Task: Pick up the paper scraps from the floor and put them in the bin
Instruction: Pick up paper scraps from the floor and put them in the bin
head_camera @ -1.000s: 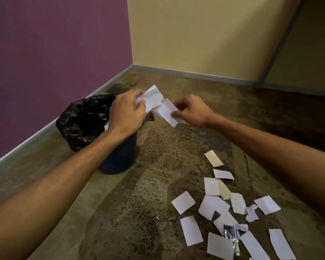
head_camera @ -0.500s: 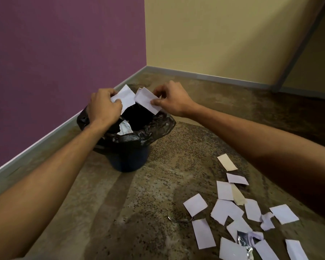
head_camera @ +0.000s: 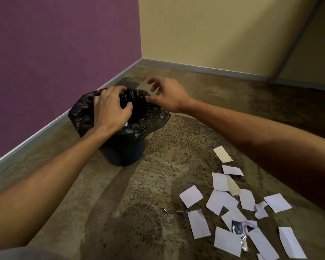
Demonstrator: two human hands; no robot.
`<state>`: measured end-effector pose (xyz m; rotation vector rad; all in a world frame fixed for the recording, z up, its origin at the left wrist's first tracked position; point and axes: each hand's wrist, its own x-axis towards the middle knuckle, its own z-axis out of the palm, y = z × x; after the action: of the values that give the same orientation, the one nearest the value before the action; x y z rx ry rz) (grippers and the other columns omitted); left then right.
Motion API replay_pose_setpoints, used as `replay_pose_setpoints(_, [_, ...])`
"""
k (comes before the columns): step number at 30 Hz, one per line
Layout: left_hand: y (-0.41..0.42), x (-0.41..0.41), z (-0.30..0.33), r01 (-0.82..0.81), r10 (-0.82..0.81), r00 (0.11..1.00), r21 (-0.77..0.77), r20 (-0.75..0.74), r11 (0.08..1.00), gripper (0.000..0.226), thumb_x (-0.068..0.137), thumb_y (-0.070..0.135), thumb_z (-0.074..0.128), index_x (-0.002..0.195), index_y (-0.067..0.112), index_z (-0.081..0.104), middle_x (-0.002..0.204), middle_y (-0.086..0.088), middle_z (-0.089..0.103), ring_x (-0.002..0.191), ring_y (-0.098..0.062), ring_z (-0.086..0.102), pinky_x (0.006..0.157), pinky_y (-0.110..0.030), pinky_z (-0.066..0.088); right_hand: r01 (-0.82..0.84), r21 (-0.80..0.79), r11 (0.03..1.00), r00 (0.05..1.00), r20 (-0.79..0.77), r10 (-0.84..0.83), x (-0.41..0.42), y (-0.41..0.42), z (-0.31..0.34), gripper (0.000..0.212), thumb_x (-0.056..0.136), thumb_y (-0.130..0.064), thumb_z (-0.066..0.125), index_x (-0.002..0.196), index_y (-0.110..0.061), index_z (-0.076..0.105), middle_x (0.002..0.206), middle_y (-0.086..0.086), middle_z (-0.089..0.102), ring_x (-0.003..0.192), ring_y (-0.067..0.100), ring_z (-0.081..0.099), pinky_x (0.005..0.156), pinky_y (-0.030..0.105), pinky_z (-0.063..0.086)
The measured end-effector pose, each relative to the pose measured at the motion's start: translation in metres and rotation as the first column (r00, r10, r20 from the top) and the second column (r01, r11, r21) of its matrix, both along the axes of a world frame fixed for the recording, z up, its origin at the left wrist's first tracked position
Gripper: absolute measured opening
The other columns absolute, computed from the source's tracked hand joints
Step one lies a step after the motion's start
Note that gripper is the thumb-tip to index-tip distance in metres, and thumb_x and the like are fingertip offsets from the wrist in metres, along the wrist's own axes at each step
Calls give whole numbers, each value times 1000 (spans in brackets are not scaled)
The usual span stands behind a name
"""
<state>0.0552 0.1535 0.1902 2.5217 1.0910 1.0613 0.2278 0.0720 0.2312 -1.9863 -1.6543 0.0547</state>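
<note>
two hands, left hand (head_camera: 109, 107) and right hand (head_camera: 167, 95), above the bin (head_camera: 124, 152); fingers loosely spread, empty

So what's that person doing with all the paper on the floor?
A person is tidying paper scraps off the floor and into a bin lined with a black bag. Both hands are over the bin's mouth and hold nothing: the left hand is spread above the opening, and the right hand hangs beside it with loose fingers. Many scraps lie on the floor to the right.
</note>
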Motion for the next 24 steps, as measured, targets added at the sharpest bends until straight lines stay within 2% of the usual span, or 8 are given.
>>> replay_pose_setpoints(5, [-35, 18, -11, 143, -113, 983, 218, -146, 965, 46, 85, 33, 59, 125, 11, 55, 123, -9, 56, 114, -27, 50, 93, -44, 40, 5, -86, 996, 1000, 22, -3, 18, -42, -17, 48, 86, -37, 67, 129, -19, 56, 111, -7, 65, 90, 9, 62, 77, 27, 49])
replay_pose_setpoints(9, [-63, 40, -23, 242, -192, 954, 209, -232, 947, 46, 83, 34, 61, 123, 10, 56, 116, -9, 56, 105, -25, 52, 85, -39, 42, 45, -176, 983, 999, 5, -45, 34, -79, -39, 45, 87, -36, 67, 127, -18, 57, 112, -4, 65, 89, 11, 63, 80, 30, 52])
replay_pose_setpoints(11, [-76, 51, -32, 286, -238, 937, 168, -255, 944, 46, 83, 34, 61, 123, 11, 56, 115, -8, 57, 104, -24, 52, 84, -38, 42, 72, -217, 973, 997, 15, -71, 44, -95, -49, 44, 86, -35, 68, 126, -17, 59, 115, -1, 67, 90, 13, 64, 83, 32, 53])
replay_pose_setpoints(15, [-101, 70, -58, 343, -316, 896, 35, -312, 939, 48, 84, 38, 60, 125, 14, 56, 119, -5, 58, 110, -23, 52, 91, -38, 42, 130, -295, 947, 992, 43, -123, 64, -124, -70, 32, 84, -36, 69, 113, -25, 63, 117, 2, 68, 91, 15, 62, 76, 25, 43])
replay_pose_setpoints(19, [-120, 87, -89, 377, -404, 805, -150, -435, 914, 52, 84, 41, 59, 127, 12, 55, 121, -3, 59, 112, -21, 53, 93, -39, 45, 191, -363, 912, 981, 45, -187, 84, -148, -93, 46, 83, -38, 68, 124, -18, 61, 119, 3, 68, 100, 21, 65, 81, 31, 50])
replay_pose_setpoints(22, [-133, 88, -122, 362, -450, 735, -269, -508, 893, 47, 86, 49, 57, 117, 15, 59, 119, -1, 60, 108, -18, 56, 95, -41, 48, 208, -439, 874, 974, 9, -227, 98, -165, -116, 46, 83, -38, 69, 124, -17, 61, 117, 2, 68, 99, 21, 64, 80, 32, 50])
replay_pose_setpoints(24, [-140, 84, -143, 345, -472, 703, -326, -531, 880, 37, 89, 53, 52, 105, 21, 62, 112, 3, 61, 98, -15, 58, 94, -42, 48, 221, -492, 842, 967, 1, -253, 106, -176, -134, 38, 83, -37, 70, 114, -18, 64, 109, 2, 68, 96, 22, 64, 78, 32, 50])
